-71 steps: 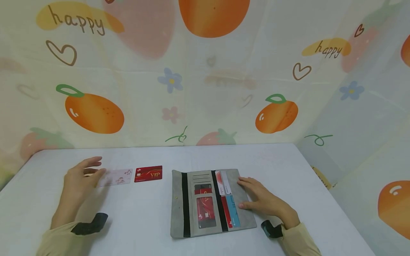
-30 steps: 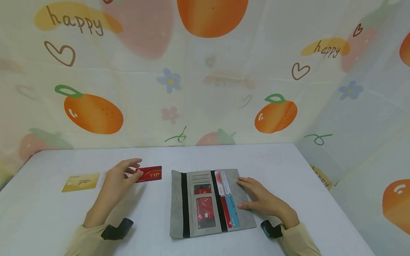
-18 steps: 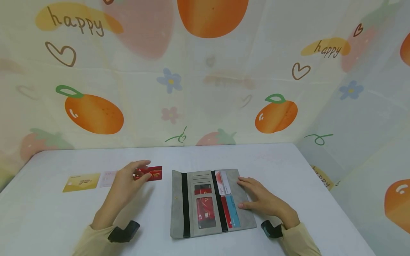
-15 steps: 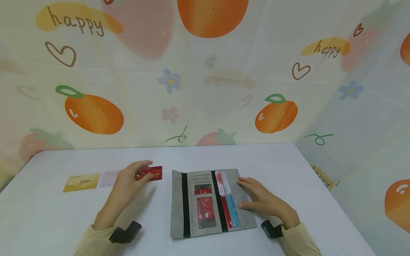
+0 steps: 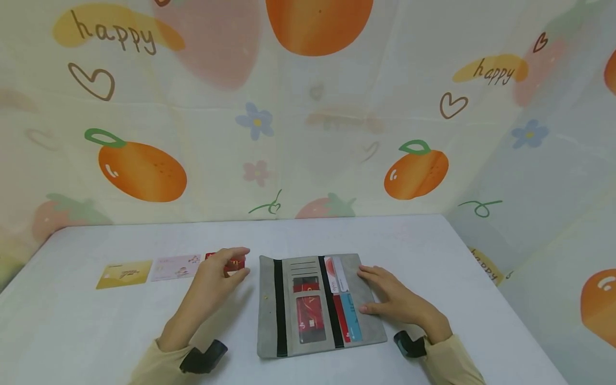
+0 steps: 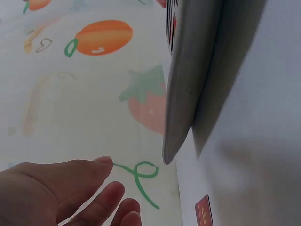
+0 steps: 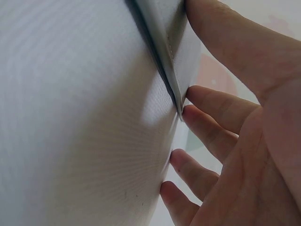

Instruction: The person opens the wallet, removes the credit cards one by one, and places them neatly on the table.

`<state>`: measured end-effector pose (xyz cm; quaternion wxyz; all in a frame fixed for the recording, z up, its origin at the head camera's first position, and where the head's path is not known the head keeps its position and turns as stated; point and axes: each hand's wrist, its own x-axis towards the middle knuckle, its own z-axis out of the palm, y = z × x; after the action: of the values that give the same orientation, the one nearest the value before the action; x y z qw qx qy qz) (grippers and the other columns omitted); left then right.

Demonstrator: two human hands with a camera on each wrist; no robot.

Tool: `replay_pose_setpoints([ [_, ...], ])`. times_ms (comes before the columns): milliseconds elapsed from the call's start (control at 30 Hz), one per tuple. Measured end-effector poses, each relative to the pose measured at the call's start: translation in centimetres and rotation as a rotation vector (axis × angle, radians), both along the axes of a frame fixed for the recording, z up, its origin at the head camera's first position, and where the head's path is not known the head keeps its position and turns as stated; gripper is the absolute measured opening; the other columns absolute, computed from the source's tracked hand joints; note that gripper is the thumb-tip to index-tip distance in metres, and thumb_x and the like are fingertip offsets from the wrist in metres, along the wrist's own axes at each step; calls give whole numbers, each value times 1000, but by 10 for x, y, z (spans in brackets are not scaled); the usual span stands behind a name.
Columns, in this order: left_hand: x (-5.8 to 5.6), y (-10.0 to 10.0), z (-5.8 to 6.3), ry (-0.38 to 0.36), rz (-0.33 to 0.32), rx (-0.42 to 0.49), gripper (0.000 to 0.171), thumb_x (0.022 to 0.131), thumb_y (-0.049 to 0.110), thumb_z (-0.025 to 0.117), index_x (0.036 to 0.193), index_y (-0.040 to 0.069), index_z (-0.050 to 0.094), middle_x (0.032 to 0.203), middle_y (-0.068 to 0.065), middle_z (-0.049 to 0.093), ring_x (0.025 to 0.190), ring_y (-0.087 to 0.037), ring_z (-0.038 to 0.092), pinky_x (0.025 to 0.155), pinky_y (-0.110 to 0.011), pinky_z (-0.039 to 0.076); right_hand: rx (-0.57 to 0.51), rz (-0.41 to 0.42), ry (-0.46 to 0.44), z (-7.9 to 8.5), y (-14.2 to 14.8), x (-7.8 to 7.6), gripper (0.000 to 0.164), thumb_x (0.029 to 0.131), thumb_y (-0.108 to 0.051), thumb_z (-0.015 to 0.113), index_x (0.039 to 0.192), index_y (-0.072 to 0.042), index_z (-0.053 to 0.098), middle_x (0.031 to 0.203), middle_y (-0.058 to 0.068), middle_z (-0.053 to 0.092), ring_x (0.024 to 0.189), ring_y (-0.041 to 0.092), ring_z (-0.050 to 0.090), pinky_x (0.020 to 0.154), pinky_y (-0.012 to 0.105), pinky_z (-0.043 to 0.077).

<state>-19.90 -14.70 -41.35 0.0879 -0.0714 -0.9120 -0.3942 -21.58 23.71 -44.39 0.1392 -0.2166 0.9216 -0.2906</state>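
A grey wallet (image 5: 266, 321) lies unfolded, with two black bands. My right hand (image 5: 401, 302) rests on its right flap, fingers spread; the right wrist view has the fingertips at the wallet's edge. Hovering over the red VIP card (image 5: 237, 264), my left hand (image 5: 212, 286) covers most of that card in the head view. Its thumb and fingers are apart with nothing between them, close to the wallet's left edge. Cards fill the wallet's slots: a blue card (image 5: 353, 321), a red card (image 5: 341, 315) and pale ones. Another red card (image 5: 310, 315) shows through a clear window.
A gold card (image 5: 124, 275) and a pale pink card (image 5: 175, 267) lie in a row left of the red card. The white table (image 5: 72, 331) ends at a printed curtain (image 5: 216, 160) behind, which continues along the right side.
My left hand has moved right, from the pink card across the red VIP card toward the wallet, uncovering the gold and pink cards. The cards and my right hand have stayed in place.
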Motion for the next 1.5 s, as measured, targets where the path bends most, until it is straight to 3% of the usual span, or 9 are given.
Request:
replay_pose_setpoints([
  [433, 2, 24, 3, -41, -18, 15, 38, 87, 5, 73, 124, 6, 67, 108, -10, 70, 92, -20, 62, 74, -24, 52, -2, 7, 3, 2, 1, 0, 82, 86, -37, 76, 148, 2, 39, 157, 23, 33, 145, 50, 22, 112, 69, 23],
  [767, -2, 44, 3, -66, -46, 60, 38, 87, 7, 73, 125, 8, 66, 109, -11, 69, 94, -20, 63, 80, -32, 56, -2, -1, -8, 1, -1, 0, 82, 86, -37, 76, 148, 1, 39, 157, 22, 32, 145, 49, 22, 112, 69, 23],
  [1067, -6, 61, 2, -92, -62, 115, 39, 87, 8, 74, 125, 8, 67, 108, -13, 67, 86, -19, 60, 73, -29, 57, 4, -17, -24, 2, -2, 0, 83, 85, -38, 77, 149, -1, 39, 158, 21, 32, 145, 49, 22, 112, 70, 24],
  [1500, -12, 76, -9, -139, -122, 182, 37, 88, 5, 72, 125, 8, 66, 108, -15, 67, 83, -17, 58, 70, -26, 54, 2, -9, -16, 1, -1, -1, 83, 85, -37, 77, 149, 0, 39, 158, 22, 32, 145, 49, 22, 113, 69, 23],
])
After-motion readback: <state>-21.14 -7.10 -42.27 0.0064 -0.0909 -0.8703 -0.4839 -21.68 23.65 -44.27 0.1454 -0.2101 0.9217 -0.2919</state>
